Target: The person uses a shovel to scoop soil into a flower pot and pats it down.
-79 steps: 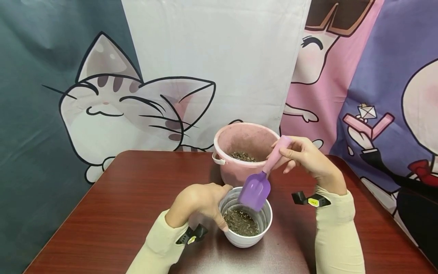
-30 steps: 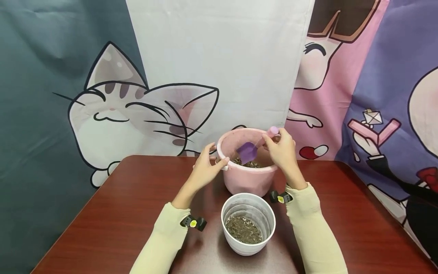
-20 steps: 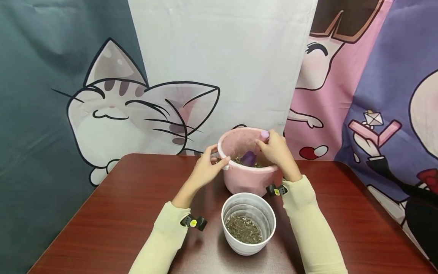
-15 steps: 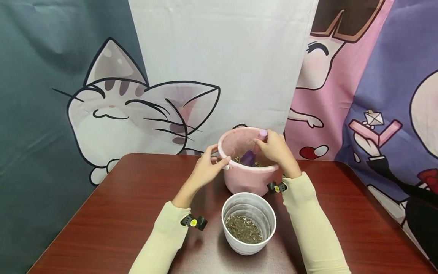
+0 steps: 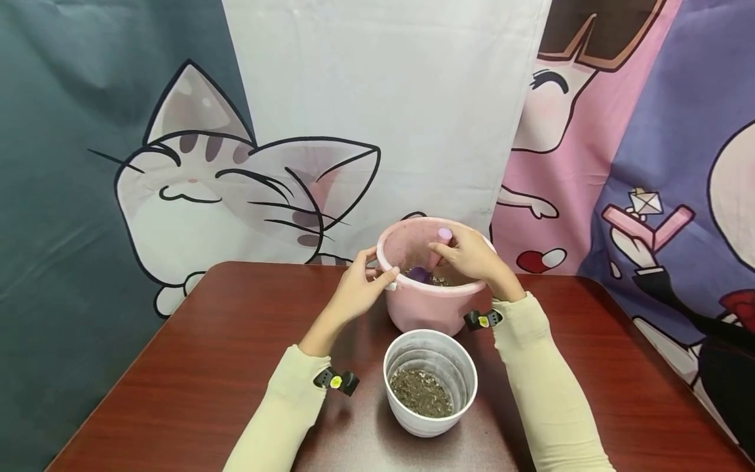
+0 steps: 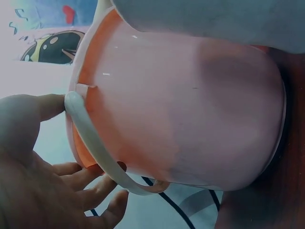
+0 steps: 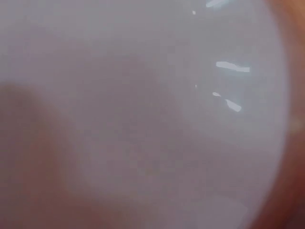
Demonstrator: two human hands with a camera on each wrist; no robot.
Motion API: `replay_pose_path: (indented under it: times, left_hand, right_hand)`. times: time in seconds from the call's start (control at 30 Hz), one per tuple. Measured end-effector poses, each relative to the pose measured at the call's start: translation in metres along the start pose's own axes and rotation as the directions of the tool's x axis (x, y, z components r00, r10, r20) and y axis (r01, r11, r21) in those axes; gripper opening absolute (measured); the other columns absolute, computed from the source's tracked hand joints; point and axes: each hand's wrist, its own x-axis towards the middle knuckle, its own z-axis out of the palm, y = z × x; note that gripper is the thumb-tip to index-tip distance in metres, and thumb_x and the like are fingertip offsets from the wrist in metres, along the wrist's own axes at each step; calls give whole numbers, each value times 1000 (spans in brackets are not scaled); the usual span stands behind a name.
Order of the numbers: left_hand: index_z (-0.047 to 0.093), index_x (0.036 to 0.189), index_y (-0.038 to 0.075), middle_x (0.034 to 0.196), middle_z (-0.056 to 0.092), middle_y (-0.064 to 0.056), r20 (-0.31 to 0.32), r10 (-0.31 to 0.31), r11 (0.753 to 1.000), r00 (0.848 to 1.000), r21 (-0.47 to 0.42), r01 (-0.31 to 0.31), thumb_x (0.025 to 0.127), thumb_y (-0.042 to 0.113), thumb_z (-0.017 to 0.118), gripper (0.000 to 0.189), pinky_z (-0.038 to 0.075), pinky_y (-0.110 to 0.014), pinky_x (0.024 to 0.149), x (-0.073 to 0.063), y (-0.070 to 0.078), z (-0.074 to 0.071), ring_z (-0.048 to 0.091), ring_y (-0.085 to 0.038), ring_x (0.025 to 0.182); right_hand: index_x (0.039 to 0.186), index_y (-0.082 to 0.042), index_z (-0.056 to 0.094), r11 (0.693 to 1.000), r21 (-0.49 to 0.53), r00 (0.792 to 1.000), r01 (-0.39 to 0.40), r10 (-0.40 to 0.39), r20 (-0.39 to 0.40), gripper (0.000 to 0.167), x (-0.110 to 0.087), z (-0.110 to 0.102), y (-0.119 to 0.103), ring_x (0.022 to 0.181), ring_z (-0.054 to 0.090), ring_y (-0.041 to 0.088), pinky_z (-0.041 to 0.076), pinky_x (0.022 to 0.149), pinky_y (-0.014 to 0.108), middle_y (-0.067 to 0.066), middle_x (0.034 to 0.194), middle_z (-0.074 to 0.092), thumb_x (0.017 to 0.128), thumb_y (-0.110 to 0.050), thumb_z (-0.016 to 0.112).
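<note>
My right hand (image 5: pixel 472 254), inside the pink bucket (image 5: pixel 425 311), grips the pink handle of a small hand shovel (image 5: pixel 438 252). The shovel's purple blade points down into the dark soil (image 5: pixel 440 281) at the bucket's bottom. At the bucket's left rim my left hand (image 5: pixel 356 292) holds on, thumb at the front and fingers behind. The left wrist view shows that hand (image 6: pixel 33 162) around the rim beside the white bail handle (image 6: pixel 102 155). A white ribbed pot (image 5: pixel 421 425) with soil in it stands in front of the bucket. Only blurred bucket wall (image 7: pixel 143 105) fills the right wrist view.
Both containers stand on a reddish-brown wooden table (image 5: pixel 224 341). Close behind the bucket hangs a cartoon-printed cloth (image 5: pixel 377 85). The white pot (image 6: pixel 214 21) is right beside the bucket in the left wrist view.
From over the white pot, the shovel has moved into the bucket, and its blade has gone lower and leftward in the soil. My left hand has shifted from the pot to the bucket's rim.
</note>
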Motion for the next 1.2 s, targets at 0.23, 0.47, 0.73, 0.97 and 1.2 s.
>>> replay_pose_path:
  times: [0.23,0.47,0.73,0.97,1.2]
  left_hand:
    - [38,148,9,146,49,-12,2,4,999,1000,39,-4,94,35,67,67,50,-44,94,0,0,0,62,-26,118]
    - [38,148,8,145,50,-13,13,15,999,1000,29,-15,95,33,67,66,50,-43,94,1,-1,-1,62,-24,117]
    - [38,148,7,141,53,-17,22,13,999,1000,-34,-12,94,30,69,66,50,-43,96,1,-1,-1,61,-27,118]
    - [37,148,8,139,54,-17,33,-11,998,999,-65,13,93,30,70,68,49,-43,98,2,-2,-1,61,-26,119]
    - [36,148,8,139,55,-17,40,-10,998,999,-62,13,94,30,69,67,48,-43,98,1,-1,-3,61,-26,119]
  right_hand:
    - [131,0,56,970,229,993,-83,60,104,40,-2,-2,0,70,72,24,57,73,41,13,78,74,97,-20,65]
    - [118,10,56,862,473,978,-183,112,176,31,-3,-5,0,70,73,22,59,64,37,26,88,71,100,-15,61]
    - [105,11,58,776,594,972,-210,98,215,30,-6,-10,3,79,74,29,59,70,42,26,90,72,102,-19,57]
    - [98,8,57,672,699,969,-244,185,161,23,-12,-17,4,78,74,30,58,73,45,19,88,73,101,-15,58]
    - [94,10,58,608,763,971,-220,214,109,29,-17,-24,3,82,73,34,59,70,36,24,87,72,101,-18,58]
